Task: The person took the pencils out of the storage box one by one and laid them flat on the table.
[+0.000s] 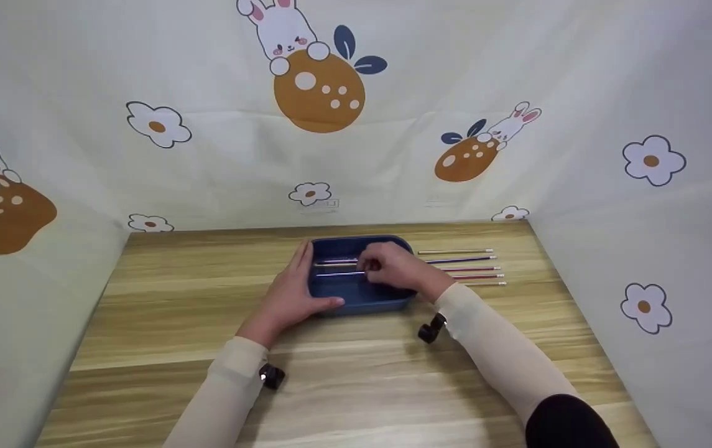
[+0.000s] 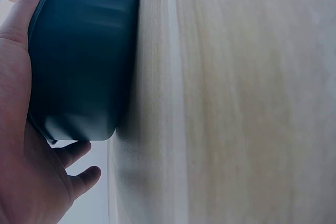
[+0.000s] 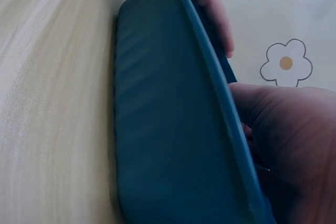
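A deep blue plastic tray (image 1: 362,306) stands on the wooden table with several pencils (image 1: 336,274) lying lengthwise inside. My left hand (image 1: 293,292) holds the tray's left end, its thumb over the front rim and the fingers along the end wall; in the left wrist view, two fingertips (image 2: 86,177) show past the end. My right hand (image 1: 393,266) reaches over the right part of the tray with curled fingers, pinching a pencil inside. In the right wrist view the tray wall (image 3: 163,108) hides most of those fingertips.
To the tray's right, several more pencils (image 1: 469,276) lie side by side in a row, pale eraser ends pointing right. Patterned cloth (image 1: 219,168) with rabbits and flowers walls off the table's back and sides. Each wrist carries a small black camera (image 1: 273,376).
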`<action>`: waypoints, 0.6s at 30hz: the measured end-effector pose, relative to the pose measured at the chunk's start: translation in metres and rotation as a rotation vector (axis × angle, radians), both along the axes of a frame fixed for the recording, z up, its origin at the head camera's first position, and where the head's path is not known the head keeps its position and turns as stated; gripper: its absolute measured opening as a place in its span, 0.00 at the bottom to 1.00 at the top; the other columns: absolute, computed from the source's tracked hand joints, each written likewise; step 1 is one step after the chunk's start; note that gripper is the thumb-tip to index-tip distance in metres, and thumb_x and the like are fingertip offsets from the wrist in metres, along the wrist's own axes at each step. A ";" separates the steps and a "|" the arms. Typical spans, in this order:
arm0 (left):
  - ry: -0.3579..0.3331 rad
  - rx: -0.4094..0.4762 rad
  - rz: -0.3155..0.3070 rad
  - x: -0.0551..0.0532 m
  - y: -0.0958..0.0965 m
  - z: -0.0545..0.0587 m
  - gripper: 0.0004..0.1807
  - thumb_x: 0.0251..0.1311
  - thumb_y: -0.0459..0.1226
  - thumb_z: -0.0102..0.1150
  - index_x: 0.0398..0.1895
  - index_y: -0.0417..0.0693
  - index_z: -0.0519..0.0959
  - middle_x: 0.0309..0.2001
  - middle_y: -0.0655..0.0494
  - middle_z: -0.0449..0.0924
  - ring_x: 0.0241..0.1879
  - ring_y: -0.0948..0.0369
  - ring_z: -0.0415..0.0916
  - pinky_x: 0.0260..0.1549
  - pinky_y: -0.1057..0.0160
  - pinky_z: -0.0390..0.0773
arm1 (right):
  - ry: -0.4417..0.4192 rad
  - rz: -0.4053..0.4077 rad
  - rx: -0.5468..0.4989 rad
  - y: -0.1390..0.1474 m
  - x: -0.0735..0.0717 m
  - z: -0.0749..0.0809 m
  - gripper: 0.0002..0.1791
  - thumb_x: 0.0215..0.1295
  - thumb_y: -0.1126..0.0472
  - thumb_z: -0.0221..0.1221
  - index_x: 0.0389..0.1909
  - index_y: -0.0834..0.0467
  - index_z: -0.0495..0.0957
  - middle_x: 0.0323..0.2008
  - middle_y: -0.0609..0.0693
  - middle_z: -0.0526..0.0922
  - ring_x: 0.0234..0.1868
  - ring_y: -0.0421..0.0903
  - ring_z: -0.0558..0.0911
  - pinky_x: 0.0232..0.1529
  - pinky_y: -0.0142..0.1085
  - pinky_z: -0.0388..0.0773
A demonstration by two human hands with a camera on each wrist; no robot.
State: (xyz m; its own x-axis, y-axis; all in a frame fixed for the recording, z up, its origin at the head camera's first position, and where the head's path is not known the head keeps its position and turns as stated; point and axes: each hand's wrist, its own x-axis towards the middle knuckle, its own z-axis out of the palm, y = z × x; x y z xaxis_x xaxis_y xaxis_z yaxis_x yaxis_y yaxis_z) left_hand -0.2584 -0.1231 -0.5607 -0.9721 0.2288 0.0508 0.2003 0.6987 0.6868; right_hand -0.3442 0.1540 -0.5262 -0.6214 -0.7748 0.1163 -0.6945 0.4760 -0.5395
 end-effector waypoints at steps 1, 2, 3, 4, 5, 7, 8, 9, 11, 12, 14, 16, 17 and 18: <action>-0.003 -0.005 0.002 0.000 0.000 0.000 0.80 0.50 0.66 0.84 0.93 0.46 0.40 0.92 0.44 0.37 0.84 0.34 0.54 0.80 0.33 0.60 | -0.003 -0.005 0.005 0.000 0.001 0.002 0.10 0.63 0.72 0.67 0.44 0.62 0.90 0.39 0.52 0.87 0.41 0.46 0.83 0.44 0.39 0.83; -0.006 -0.008 0.003 0.000 0.000 -0.001 0.80 0.50 0.66 0.84 0.93 0.46 0.40 0.92 0.44 0.37 0.84 0.34 0.54 0.80 0.34 0.60 | -0.006 -0.010 0.008 0.001 0.002 0.004 0.10 0.63 0.72 0.67 0.44 0.62 0.90 0.40 0.52 0.87 0.41 0.46 0.83 0.44 0.39 0.83; -0.009 -0.010 0.004 0.000 0.000 -0.001 0.80 0.50 0.67 0.84 0.93 0.46 0.40 0.92 0.44 0.37 0.84 0.35 0.54 0.80 0.34 0.60 | -0.011 -0.014 0.008 0.002 0.003 0.006 0.10 0.63 0.72 0.67 0.44 0.62 0.90 0.40 0.52 0.87 0.41 0.46 0.83 0.44 0.39 0.83; -0.010 -0.011 0.006 -0.001 0.000 -0.001 0.80 0.50 0.67 0.84 0.93 0.46 0.40 0.92 0.44 0.37 0.84 0.35 0.54 0.80 0.35 0.60 | -0.015 -0.017 0.008 0.002 0.004 0.008 0.10 0.64 0.72 0.67 0.44 0.61 0.90 0.40 0.51 0.87 0.42 0.45 0.83 0.44 0.39 0.83; -0.008 -0.010 0.005 -0.001 0.000 -0.001 0.80 0.50 0.67 0.84 0.93 0.46 0.40 0.91 0.44 0.37 0.84 0.35 0.53 0.80 0.35 0.60 | -0.020 -0.020 0.009 0.003 0.004 0.010 0.10 0.64 0.72 0.67 0.45 0.61 0.90 0.40 0.51 0.87 0.42 0.45 0.83 0.45 0.39 0.83; -0.015 -0.012 0.008 -0.001 0.000 0.000 0.81 0.49 0.68 0.83 0.93 0.47 0.39 0.92 0.45 0.37 0.84 0.35 0.53 0.81 0.36 0.59 | -0.028 -0.022 0.012 0.004 0.006 0.014 0.11 0.64 0.72 0.68 0.45 0.61 0.90 0.41 0.52 0.88 0.42 0.46 0.83 0.45 0.40 0.83; -0.015 -0.009 0.006 -0.001 -0.001 -0.001 0.81 0.49 0.68 0.83 0.93 0.47 0.39 0.92 0.45 0.37 0.84 0.35 0.53 0.81 0.36 0.59 | -0.031 -0.022 0.010 0.005 0.006 0.016 0.11 0.64 0.72 0.67 0.46 0.62 0.90 0.41 0.52 0.88 0.43 0.47 0.83 0.45 0.40 0.83; -0.016 -0.007 0.006 0.000 -0.001 0.000 0.81 0.49 0.68 0.83 0.93 0.47 0.39 0.92 0.45 0.37 0.84 0.35 0.53 0.81 0.36 0.59 | -0.032 -0.021 0.009 0.006 0.006 0.016 0.11 0.64 0.72 0.67 0.46 0.62 0.90 0.41 0.52 0.87 0.43 0.47 0.83 0.45 0.41 0.83; -0.013 -0.004 0.005 0.000 -0.001 0.000 0.82 0.48 0.69 0.83 0.93 0.47 0.39 0.92 0.45 0.36 0.84 0.34 0.53 0.81 0.35 0.59 | -0.037 -0.019 0.002 0.008 0.006 0.017 0.11 0.64 0.73 0.67 0.46 0.63 0.90 0.42 0.53 0.87 0.43 0.48 0.83 0.46 0.41 0.83; -0.014 -0.004 0.007 0.000 -0.001 -0.001 0.82 0.48 0.69 0.83 0.93 0.48 0.39 0.92 0.46 0.36 0.84 0.34 0.53 0.81 0.35 0.59 | -0.038 -0.017 0.000 0.010 0.007 0.018 0.11 0.64 0.73 0.66 0.46 0.63 0.90 0.42 0.53 0.87 0.43 0.48 0.83 0.46 0.41 0.84; -0.013 -0.004 0.005 0.000 -0.001 -0.001 0.82 0.48 0.69 0.83 0.93 0.48 0.39 0.92 0.46 0.36 0.84 0.34 0.53 0.80 0.35 0.59 | -0.045 -0.019 -0.007 0.013 0.007 0.019 0.12 0.64 0.73 0.66 0.47 0.63 0.90 0.43 0.53 0.87 0.44 0.49 0.83 0.47 0.42 0.84; -0.014 -0.003 0.007 0.000 -0.001 -0.001 0.82 0.48 0.69 0.83 0.93 0.49 0.39 0.92 0.46 0.36 0.84 0.34 0.53 0.80 0.34 0.58 | -0.053 -0.025 -0.006 0.017 0.008 0.020 0.12 0.65 0.72 0.66 0.48 0.63 0.90 0.43 0.53 0.87 0.44 0.48 0.83 0.47 0.42 0.84; -0.016 -0.002 0.009 0.000 -0.001 0.000 0.82 0.48 0.69 0.83 0.93 0.49 0.39 0.92 0.46 0.36 0.84 0.34 0.52 0.80 0.34 0.58 | -0.056 -0.029 -0.005 0.019 0.009 0.021 0.12 0.65 0.72 0.66 0.48 0.63 0.90 0.44 0.52 0.87 0.44 0.48 0.83 0.48 0.42 0.84; -0.018 -0.002 0.011 0.001 -0.001 0.000 0.82 0.48 0.69 0.83 0.93 0.50 0.39 0.92 0.47 0.36 0.84 0.34 0.52 0.81 0.35 0.58 | -0.055 -0.033 -0.003 0.021 0.010 0.021 0.12 0.65 0.72 0.66 0.48 0.62 0.90 0.44 0.52 0.87 0.45 0.48 0.83 0.48 0.43 0.84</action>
State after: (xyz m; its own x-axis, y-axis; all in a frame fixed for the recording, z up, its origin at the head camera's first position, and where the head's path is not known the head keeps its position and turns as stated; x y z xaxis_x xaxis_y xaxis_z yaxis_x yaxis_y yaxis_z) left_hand -0.2578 -0.1237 -0.5609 -0.9753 0.2184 0.0328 0.1804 0.7022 0.6887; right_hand -0.3345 0.1754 -0.5048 -0.6519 -0.7536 0.0840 -0.6480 0.4960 -0.5780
